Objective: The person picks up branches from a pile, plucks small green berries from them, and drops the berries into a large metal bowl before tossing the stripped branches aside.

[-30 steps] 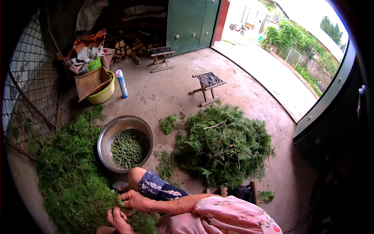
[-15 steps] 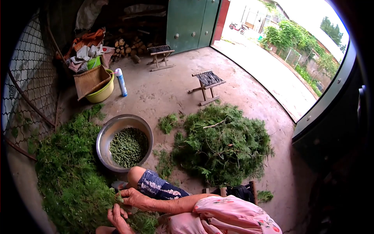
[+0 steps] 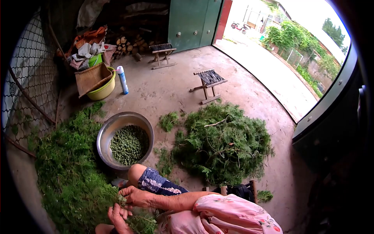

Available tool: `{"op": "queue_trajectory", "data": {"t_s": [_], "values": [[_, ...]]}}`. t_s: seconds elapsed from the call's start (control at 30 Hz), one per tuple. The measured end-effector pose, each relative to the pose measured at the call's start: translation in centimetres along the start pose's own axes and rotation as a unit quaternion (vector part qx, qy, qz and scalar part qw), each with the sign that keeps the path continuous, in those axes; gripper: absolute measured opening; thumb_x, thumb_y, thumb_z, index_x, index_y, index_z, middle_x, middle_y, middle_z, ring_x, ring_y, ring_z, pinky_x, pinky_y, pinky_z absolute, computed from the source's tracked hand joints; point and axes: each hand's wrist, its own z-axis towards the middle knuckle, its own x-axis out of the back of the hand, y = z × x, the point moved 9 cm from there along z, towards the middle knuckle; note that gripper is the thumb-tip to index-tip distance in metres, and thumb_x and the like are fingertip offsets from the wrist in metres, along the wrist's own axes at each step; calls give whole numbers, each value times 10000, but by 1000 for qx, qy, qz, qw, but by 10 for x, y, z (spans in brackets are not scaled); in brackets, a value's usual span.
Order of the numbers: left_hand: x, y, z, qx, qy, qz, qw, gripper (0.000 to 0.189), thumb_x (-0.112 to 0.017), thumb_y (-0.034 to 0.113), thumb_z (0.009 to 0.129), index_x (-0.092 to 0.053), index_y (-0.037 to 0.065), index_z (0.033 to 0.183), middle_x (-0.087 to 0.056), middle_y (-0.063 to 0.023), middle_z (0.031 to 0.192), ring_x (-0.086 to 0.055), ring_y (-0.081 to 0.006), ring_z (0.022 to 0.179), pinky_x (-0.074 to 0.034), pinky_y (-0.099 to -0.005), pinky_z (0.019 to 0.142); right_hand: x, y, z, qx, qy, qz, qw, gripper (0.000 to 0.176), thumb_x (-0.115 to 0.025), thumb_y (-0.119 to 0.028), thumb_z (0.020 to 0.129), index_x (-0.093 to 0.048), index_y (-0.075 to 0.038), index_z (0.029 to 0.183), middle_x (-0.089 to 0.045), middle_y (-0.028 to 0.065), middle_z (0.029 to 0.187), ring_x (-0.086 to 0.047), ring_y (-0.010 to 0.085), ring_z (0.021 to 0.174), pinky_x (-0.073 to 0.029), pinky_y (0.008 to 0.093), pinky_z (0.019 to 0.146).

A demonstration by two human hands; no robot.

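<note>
Near the bottom of the view, my right hand [image 3: 135,195] pinches a green sprig [image 3: 120,199] at the edge of the leafy heap [image 3: 70,167]. Just below it, my left hand [image 3: 119,218] has its fingers curled against the same sprig's lower side; the fingertips are partly hidden by leaves. More cut greenery [image 3: 142,223] lies over my lap, beneath the hands. Beyond my knee stands a metal basin [image 3: 104,146] with small round green cones [image 3: 129,144] in it.
A second pile of branches [image 3: 230,144] lies to the right. Two folding stools [image 3: 210,78] stand farther off. At the back left are a yellow-green tub [image 3: 103,91] with a woven tray [image 3: 91,78], a spray can [image 3: 122,80] and stacked firewood [image 3: 130,45].
My right hand has shifted slightly, still at the sprig. My left hand stays close below it. The camera view has moved a little.
</note>
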Motion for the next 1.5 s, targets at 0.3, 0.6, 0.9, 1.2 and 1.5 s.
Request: {"op": "queue_trajectory", "data": {"t_s": [0.3,0.6,0.9,1.2,1.5], "values": [[-21,15,-5,15,12,-55,998,242,-505,169,884,-438,70,673,-360,30,536,-344,-74,424,-419,-261,491,21,-18,-2,4,25,73,997,188,-486,-5,848,-547,-43,1022,-600,86,882,-574,157,676,-467,258,546],[-6,10,-7,5,19,-123,992,207,-558,187,868,-522,6,774,-424,3,543,-386,-84,424,-455,-274,475,13,-11,-3,-66,29,67,995,238,-434,-1,821,-517,-37,1040,-582,109,934,-587,210,778,-471,290,563],[13,7,-15,-31,39,-92,995,195,-571,183,860,-531,20,761,-438,1,534,-393,-83,424,-470,-280,485,11,7,-9,-119,80,61,988,237,-604,-255,831,-578,-54,955,-588,52,824,-569,183,635,-426,256,474],[20,1,-18,-14,55,-91,994,196,-564,190,864,-532,21,771,-441,3,543,-391,-81,426,-463,-279,478,-1,14,-3,-117,-5,68,991,171,-616,-57,804,-568,-45,968,-592,54,781,-565,143,593,-415,237,443],[20,-4,-25,-16,95,-94,991,197,-583,182,852,-533,14,761,-427,5,540,-377,-79,428,-449,-264,463,14,-14,1,57,117,-96,987,145,-623,20,776,-559,-43,889,-576,28,676,-547,96,561,-424,201,462]]}}
